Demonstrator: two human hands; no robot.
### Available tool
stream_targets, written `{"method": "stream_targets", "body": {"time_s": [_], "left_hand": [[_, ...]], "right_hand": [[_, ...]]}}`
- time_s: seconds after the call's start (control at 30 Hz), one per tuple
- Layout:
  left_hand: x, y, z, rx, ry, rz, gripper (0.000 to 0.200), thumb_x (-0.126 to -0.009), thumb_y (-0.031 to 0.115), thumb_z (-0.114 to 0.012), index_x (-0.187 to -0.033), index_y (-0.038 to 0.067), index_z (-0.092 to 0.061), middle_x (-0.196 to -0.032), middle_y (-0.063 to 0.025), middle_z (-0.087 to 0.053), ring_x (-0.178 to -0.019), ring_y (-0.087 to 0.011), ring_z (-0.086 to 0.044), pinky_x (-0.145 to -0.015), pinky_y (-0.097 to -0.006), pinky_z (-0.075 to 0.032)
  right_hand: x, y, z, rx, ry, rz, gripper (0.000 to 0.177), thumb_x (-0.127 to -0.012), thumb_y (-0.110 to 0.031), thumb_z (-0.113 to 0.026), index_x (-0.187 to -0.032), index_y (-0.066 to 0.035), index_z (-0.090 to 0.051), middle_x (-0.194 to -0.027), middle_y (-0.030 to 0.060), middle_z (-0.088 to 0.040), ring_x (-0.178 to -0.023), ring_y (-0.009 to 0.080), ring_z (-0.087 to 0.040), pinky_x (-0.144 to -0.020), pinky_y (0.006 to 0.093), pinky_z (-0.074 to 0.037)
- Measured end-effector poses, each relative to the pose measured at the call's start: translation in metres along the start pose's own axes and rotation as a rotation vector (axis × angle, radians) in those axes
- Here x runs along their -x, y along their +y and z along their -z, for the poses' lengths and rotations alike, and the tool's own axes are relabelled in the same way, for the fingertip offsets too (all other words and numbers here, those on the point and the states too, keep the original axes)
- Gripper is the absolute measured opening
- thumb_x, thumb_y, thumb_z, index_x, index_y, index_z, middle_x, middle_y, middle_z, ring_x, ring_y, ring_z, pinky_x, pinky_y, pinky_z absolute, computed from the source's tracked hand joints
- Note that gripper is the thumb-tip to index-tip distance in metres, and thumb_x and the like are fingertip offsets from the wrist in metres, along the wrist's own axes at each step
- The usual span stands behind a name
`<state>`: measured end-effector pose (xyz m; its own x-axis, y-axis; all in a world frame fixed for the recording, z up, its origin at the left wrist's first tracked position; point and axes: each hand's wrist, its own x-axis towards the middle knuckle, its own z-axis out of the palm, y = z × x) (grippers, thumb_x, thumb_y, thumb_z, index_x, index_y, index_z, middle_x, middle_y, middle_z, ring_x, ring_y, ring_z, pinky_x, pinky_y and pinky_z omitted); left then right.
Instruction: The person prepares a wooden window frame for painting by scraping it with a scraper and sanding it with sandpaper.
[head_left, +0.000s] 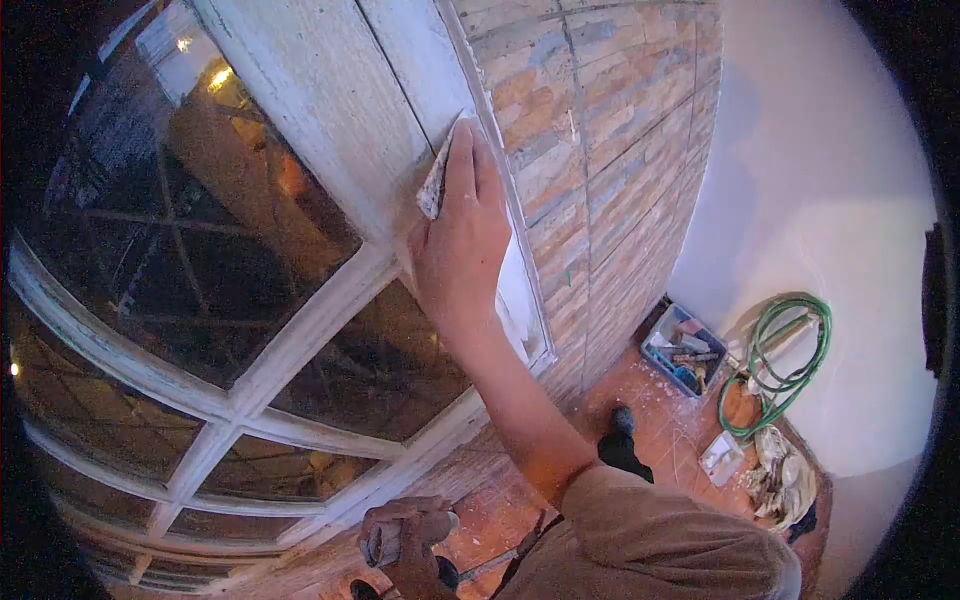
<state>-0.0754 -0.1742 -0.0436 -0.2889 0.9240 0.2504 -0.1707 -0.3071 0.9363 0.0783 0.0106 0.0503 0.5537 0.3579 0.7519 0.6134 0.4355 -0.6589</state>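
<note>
My right hand (465, 245) is pressed flat-fingered against the white-painted window frame (345, 100), near its edge by the wall. Under its fingers is a folded, white-speckled piece of sandpaper (433, 188), gripped between thumb and fingers and touching the wood. The paint on the frame looks worn and streaky. Low in the view, my left hand (410, 530) is closed in front of my body, below the glass panes. It seems to be curled around a greyish piece, too dim to make out.
Stone-look tiles (600, 130) cover the wall beside the window. On the dusty reddish floor stand a blue bin (685, 350) of tools, a coiled green hose (790, 345), a small white box (722, 458) and a crumpled pale bag (785, 480). Dark glass panes (200, 230) lie left.
</note>
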Motion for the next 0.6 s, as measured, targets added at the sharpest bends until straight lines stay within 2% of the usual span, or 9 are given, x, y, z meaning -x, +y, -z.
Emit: {"method": "stream_targets", "body": {"time_s": [0.07, 0.13, 0.33, 0.43, 0.47, 0.53, 0.6], "left_hand": [[0.002, 0.001, 0.002, 0.026, -0.034, -0.015, 0.013, -0.073, -0.001, -0.058, -0.080, 0.001, -0.047, -0.071, -0.0210, -0.059, -0.064, -0.0271, -0.060, -0.060, -0.0389, -0.051], [0.003, -0.005, 0.006, -0.097, -0.086, 0.015, 0.026, -0.072, 0.012, -0.064, -0.087, 0.004, -0.044, -0.075, -0.0148, -0.058, -0.064, -0.0242, -0.058, -0.058, -0.0370, -0.051], [0.004, 0.002, -0.007, 0.010, -0.043, 0.035, 0.028, -0.072, 0.014, -0.065, -0.088, 0.004, -0.045, -0.074, -0.0163, -0.059, -0.061, -0.0249, -0.058, -0.056, -0.0369, -0.051], [0.001, 0.000, -0.008, -0.036, -0.076, -0.011, 0.028, -0.072, 0.015, -0.065, -0.088, 0.004, -0.045, -0.074, -0.0164, -0.059, -0.060, -0.0248, -0.059, -0.055, -0.0366, -0.051], [0.001, 0.003, -0.007, -0.040, -0.077, -0.015, 0.028, -0.072, 0.015, -0.065, -0.088, 0.004, -0.045, -0.074, -0.0164, -0.059, -0.060, -0.0248, -0.059, -0.055, -0.0366, -0.051], [0.002, 0.009, -0.006, 0.041, -0.104, -0.063, 0.015, -0.073, 0.002, -0.059, -0.082, 0.001, -0.048, -0.074, -0.0217, -0.060, -0.066, -0.0265, -0.060, -0.059, -0.0362, -0.051], [0.004, 0.004, -0.003, 0.036, -0.068, -0.045, 0.015, -0.072, 0.002, -0.060, -0.082, 0.001, -0.049, -0.074, -0.0209, -0.060, -0.066, -0.0256, -0.060, -0.058, -0.0351, -0.051]], "right_hand": [[0.002, 0.002, -0.002, 0.024, 0.074, 0.035, 0.067, -0.059, 0.011, -0.053, -0.123, 0.003, -0.036, -0.115, 0.0238, -0.044, -0.104, 0.0394, -0.044, -0.089, 0.0391, -0.038], [0.002, 0.005, -0.003, 0.038, 0.064, 0.051, 0.067, -0.059, 0.011, -0.053, -0.123, 0.003, -0.036, -0.115, 0.0236, -0.044, -0.104, 0.0393, -0.045, -0.089, 0.0390, -0.038], [0.003, -0.001, -0.001, 0.056, 0.051, 0.008, 0.067, -0.058, 0.010, -0.054, -0.122, 0.002, -0.037, -0.116, 0.0221, -0.044, -0.105, 0.0379, -0.044, -0.090, 0.0383, -0.037], [-0.006, -0.004, 0.002, 0.020, 0.050, 0.001, 0.067, -0.057, 0.010, -0.054, -0.122, 0.002, -0.038, -0.117, 0.0217, -0.043, -0.106, 0.0371, -0.044, -0.090, 0.0381, -0.037], [-0.009, -0.006, 0.003, -0.004, 0.057, -0.025, 0.067, -0.057, 0.010, -0.054, -0.122, 0.002, -0.038, -0.117, 0.0216, -0.042, -0.106, 0.0368, -0.043, -0.090, 0.0382, -0.037], [-0.004, -0.006, -0.001, 0.016, 0.062, -0.027, 0.067, -0.057, 0.010, -0.054, -0.122, 0.002, -0.038, -0.117, 0.0215, -0.043, -0.106, 0.0366, -0.044, -0.090, 0.0382, -0.037], [-0.003, -0.004, -0.004, 0.036, 0.066, -0.015, 0.067, -0.057, 0.010, -0.053, -0.122, 0.002, -0.038, -0.117, 0.0214, -0.043, -0.106, 0.0364, -0.044, -0.090, 0.0383, -0.037]]}}
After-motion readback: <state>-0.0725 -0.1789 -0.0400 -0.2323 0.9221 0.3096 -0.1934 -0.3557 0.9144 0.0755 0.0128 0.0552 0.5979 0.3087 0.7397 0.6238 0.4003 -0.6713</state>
